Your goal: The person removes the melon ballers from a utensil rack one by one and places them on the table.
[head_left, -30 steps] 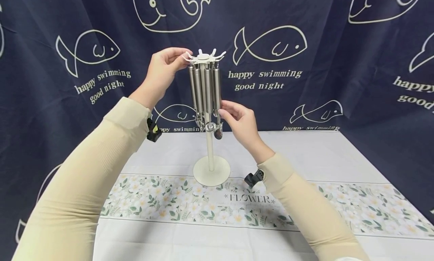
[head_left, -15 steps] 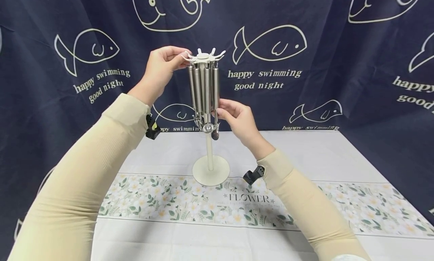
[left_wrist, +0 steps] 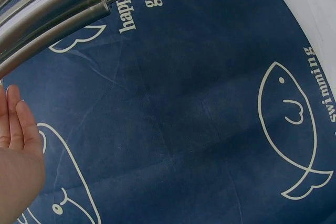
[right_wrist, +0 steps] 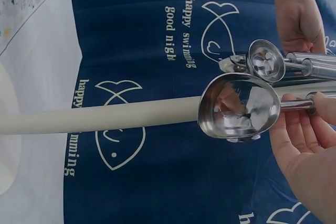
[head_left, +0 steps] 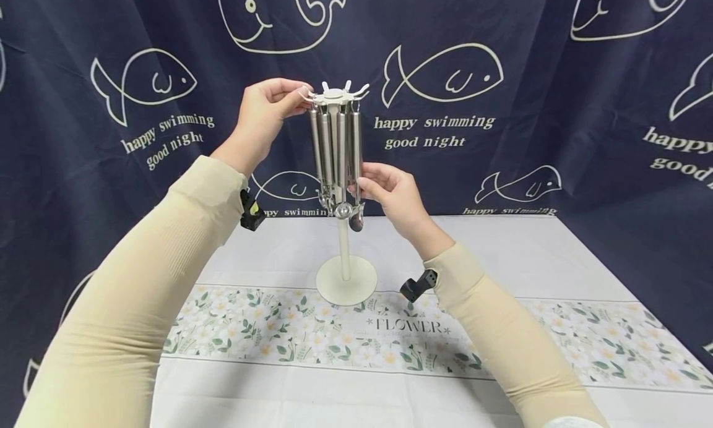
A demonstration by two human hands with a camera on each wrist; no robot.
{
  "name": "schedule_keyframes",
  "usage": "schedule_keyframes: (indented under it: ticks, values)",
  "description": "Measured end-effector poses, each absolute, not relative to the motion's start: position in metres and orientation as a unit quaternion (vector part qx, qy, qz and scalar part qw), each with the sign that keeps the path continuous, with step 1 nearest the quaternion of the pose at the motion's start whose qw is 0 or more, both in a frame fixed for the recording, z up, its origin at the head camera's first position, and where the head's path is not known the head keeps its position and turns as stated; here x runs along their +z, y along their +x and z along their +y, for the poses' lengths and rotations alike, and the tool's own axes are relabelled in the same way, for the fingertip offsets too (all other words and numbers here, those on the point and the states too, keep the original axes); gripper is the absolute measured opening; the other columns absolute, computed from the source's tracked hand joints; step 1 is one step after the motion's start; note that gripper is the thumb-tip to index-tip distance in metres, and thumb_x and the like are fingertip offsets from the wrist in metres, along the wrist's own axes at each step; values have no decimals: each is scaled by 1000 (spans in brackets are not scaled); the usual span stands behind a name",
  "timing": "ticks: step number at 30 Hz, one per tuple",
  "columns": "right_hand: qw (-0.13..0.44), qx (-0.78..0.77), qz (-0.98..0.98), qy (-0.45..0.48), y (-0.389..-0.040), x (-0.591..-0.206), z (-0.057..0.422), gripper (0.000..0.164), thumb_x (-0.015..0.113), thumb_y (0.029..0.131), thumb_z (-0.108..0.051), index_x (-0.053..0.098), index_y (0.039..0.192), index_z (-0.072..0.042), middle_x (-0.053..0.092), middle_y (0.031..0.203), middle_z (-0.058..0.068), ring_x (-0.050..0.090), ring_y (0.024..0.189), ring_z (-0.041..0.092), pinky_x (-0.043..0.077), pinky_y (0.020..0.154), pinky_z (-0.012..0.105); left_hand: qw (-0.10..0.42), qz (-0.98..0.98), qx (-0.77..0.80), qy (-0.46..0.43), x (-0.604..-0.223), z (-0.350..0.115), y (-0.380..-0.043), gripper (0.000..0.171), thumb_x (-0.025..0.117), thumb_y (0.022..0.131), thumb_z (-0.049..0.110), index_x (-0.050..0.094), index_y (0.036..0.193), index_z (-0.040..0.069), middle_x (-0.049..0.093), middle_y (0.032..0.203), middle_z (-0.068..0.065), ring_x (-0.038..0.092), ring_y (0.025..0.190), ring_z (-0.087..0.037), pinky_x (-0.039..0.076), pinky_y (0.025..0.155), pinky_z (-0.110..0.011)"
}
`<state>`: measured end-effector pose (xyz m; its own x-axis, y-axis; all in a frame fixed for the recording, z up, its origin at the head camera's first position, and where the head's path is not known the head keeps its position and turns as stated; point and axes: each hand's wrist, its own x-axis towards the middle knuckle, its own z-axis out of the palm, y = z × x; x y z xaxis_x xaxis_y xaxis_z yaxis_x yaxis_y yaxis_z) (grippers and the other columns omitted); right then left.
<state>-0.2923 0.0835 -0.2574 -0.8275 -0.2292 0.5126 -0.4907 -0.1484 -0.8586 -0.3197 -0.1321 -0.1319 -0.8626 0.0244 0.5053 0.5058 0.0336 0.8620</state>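
Note:
A cream rotating utensil stand (head_left: pixel 343 248) holds several steel-handled utensils hanging from the hooks (head_left: pixel 361 91) of its round top. My left hand (head_left: pixel 264 115) pinches one hook on the left side of that top. With thumb and fingertips my right hand (head_left: pixel 397 196) holds the lower handle of an ice cream scoop (right_wrist: pixel 239 106) on the right side, its oval bowl pointing down. Beside it hangs a smaller round scoop (right_wrist: pixel 266 60). Steel handles (left_wrist: pixel 58 11) cross the upper left of the left wrist view, with the left fingers below them.
The stand's round base (head_left: pixel 346 292) rests on a white tablecloth (head_left: pixel 501 248) with a floral band (head_left: pixel 245 329). A dark blue curtain (head_left: pixel 535 156) printed with fish hangs close behind the table.
The held scoop and my right hand shifted slightly left, then the scoop swayed a little back to the right. My left hand stays at the stand's hook.

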Motion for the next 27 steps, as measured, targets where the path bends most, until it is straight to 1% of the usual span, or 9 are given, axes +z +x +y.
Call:
schedule_keyframes:
  ticks: [4,10,17,20,27]
  values:
    - [99,710,-641,276,-291,-256,84,32,61,93,0,57,123,11,71,98,0,71,82,8,58,80,26,182,-691,-674,-189,-133,-134,-318,15,70,88,7,70,100,-2,71,80,2,68,76,-9,56,82,-22]
    - [110,719,-626,280,-288,-253,86,31,60,93,3,57,122,12,71,95,2,71,81,10,58,83,29,182,-681,-681,-198,-134,-135,-317,12,70,88,6,70,97,-2,72,78,1,69,75,-10,56,79,-23]
    - [130,727,-613,282,-287,-248,91,32,61,92,4,57,122,12,71,93,-4,71,81,9,57,87,29,182,-680,-680,-203,-134,-135,-318,13,71,87,6,71,97,-1,73,80,-2,69,75,-11,56,79,-23]
    - [132,730,-608,284,-286,-246,93,31,61,92,3,57,121,12,72,93,-3,71,81,10,56,88,29,181,-677,-684,-205,-134,-136,-318,11,71,87,5,71,96,-1,72,79,-2,69,75,-11,56,79,-23]
    - [132,736,-601,281,-287,-246,98,28,61,91,4,59,118,10,72,92,-2,71,81,11,58,84,29,179,-671,-688,-213,-135,-138,-315,6,71,87,4,72,92,1,72,76,-1,70,74,-11,57,77,-22]
